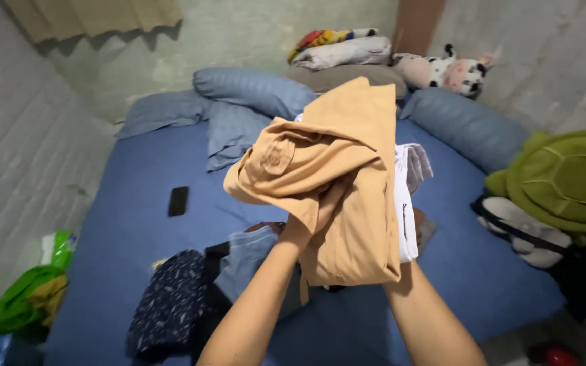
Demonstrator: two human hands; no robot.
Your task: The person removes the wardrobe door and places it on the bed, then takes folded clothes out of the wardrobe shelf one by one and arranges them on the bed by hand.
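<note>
Above the near edge of the blue bed (137,224), both forearms rise into a tan garment (334,176) held up in the air. The left hand (317,213) is closed on a bunch of the tan cloth; the right hand is buried under the hanging fabric, so I cannot tell how it grips. Tucked behind the garment's right side, a white folded cloth (408,203) shows as a strip. Below the garment, on the bed's near part, lies a heap of clothes: a dark dotted piece (167,298) and a grey-blue piece (249,257); the raised garment hides whatever sits behind it. Left of the garment, a black phone (178,200) lies flat on the sheet, well apart from the heap. Off the bed's left edge sits a green bundle (25,301). On its right side rests a green turtle plush (564,179). Farther back lie blue pillows (252,91), a cow plush (452,71) and folded blankets (344,47).
</note>
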